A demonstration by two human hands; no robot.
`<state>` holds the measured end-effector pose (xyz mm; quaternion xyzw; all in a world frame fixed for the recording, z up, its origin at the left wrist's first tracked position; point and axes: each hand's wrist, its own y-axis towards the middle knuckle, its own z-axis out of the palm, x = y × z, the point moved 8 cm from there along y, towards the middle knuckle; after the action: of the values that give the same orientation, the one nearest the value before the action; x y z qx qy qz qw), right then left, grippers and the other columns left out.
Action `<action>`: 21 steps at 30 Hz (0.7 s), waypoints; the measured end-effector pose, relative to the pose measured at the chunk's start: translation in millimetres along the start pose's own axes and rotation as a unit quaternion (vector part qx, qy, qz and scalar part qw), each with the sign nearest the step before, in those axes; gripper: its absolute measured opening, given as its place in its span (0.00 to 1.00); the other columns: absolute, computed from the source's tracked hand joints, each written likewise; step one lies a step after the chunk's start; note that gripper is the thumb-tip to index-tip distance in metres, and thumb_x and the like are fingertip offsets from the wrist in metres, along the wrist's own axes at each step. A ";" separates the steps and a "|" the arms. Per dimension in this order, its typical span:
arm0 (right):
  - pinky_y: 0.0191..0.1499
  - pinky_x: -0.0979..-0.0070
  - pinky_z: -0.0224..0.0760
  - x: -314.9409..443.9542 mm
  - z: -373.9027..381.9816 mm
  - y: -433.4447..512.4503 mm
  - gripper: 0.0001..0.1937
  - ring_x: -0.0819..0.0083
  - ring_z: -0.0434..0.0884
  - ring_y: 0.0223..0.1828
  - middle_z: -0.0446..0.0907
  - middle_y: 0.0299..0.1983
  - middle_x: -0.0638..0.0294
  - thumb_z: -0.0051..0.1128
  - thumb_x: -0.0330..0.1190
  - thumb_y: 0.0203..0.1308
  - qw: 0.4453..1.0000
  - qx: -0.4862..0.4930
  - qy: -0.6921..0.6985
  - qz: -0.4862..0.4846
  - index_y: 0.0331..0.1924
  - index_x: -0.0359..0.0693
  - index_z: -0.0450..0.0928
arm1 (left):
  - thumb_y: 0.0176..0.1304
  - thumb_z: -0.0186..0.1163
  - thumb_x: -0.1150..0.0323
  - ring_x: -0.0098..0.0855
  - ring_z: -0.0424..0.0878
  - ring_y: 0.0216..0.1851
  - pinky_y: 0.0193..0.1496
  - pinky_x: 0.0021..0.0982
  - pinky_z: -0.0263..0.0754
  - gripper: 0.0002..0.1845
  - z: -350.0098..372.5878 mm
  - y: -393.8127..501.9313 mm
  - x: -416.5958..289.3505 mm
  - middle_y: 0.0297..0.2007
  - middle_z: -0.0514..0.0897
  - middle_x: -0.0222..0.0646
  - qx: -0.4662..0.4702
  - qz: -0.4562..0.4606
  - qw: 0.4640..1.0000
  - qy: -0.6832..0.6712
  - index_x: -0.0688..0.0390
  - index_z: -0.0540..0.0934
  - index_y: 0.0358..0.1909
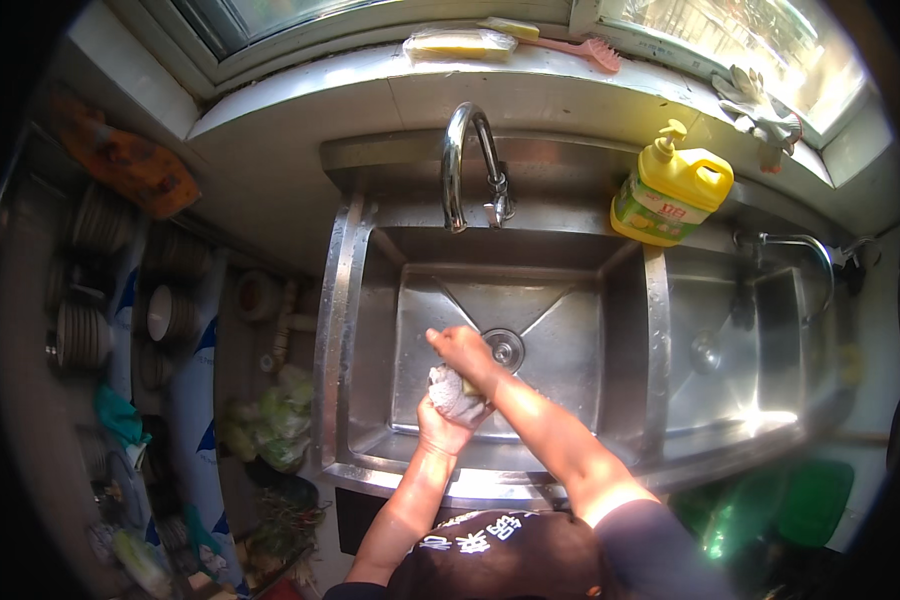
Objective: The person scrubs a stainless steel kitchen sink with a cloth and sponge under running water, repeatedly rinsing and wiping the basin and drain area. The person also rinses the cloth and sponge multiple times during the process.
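Note:
Over the left basin of the stainless steel sink [570, 300], my left hand [444, 429] holds a greyish-white cloth [450, 390] from below. My right hand [461, 349] is curled just above the cloth, near the drain [504, 349]; whether it grips anything is not plain. Something small and yellowish [470, 388] shows at the cloth, partly hidden by my right wrist. A chrome gooseneck faucet [456, 169] arches over the basin's back edge, with no water visibly running.
A yellow pump bottle of detergent [664, 199] stands behind the divider. Wrapped sponges [461, 46], a pink brush [581, 51] and gloves [757, 109] lie on the windowsill. Shelves with stacked bowls [82, 335] are at left; a second faucet [802, 241] is at right.

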<state>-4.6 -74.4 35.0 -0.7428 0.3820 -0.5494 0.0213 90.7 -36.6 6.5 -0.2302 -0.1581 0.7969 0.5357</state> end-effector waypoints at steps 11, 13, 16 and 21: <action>0.67 0.60 0.54 -85.0 -14.6 22.4 0.41 0.52 0.65 0.65 0.67 0.65 0.54 0.25 0.68 0.63 0.966 0.016 0.255 0.037 0.61 0.40 0.69 | 0.51 0.62 0.56 0.55 0.78 0.47 0.39 0.50 0.81 0.38 34.0 -14.5 -10.8 0.51 0.74 0.56 0.119 -0.101 0.988 0.013 0.65 0.64 0.62; 0.66 0.59 0.57 -128.7 -5.9 26.3 0.45 0.51 0.66 0.64 0.67 0.64 0.50 0.27 0.71 0.59 0.889 0.006 0.400 0.222 0.62 0.38 0.67 | 0.44 0.66 0.57 0.52 0.79 0.42 0.34 0.46 0.81 0.45 47.1 -18.7 -13.5 0.48 0.74 0.60 0.132 -0.128 0.983 -0.021 0.68 0.60 0.63; 0.62 0.56 0.63 -120.6 30.0 27.9 0.44 0.53 0.69 0.62 0.71 0.60 0.48 0.33 0.71 0.59 0.594 0.149 0.757 0.228 0.63 0.38 0.65 | 0.50 0.63 0.59 0.51 0.80 0.40 0.34 0.47 0.81 0.40 55.0 -11.0 -22.7 0.46 0.75 0.61 0.115 -0.157 0.981 0.028 0.67 0.61 0.63; 0.53 0.61 0.73 -116.3 30.3 36.9 0.34 0.60 0.79 0.48 0.79 0.48 0.52 0.48 0.64 0.58 0.663 0.134 0.735 0.048 0.51 0.41 0.73 | 0.50 0.66 0.65 0.35 0.83 0.37 0.31 0.37 0.79 0.25 23.7 5.9 -46.3 0.43 0.82 0.38 -0.223 -0.004 0.889 0.400 0.62 0.75 0.50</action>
<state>-11.6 -43.5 -86.6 -0.0672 0.2306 -0.9604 -0.1414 88.2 -81.8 32.7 -0.6420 -0.1045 0.5793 0.4913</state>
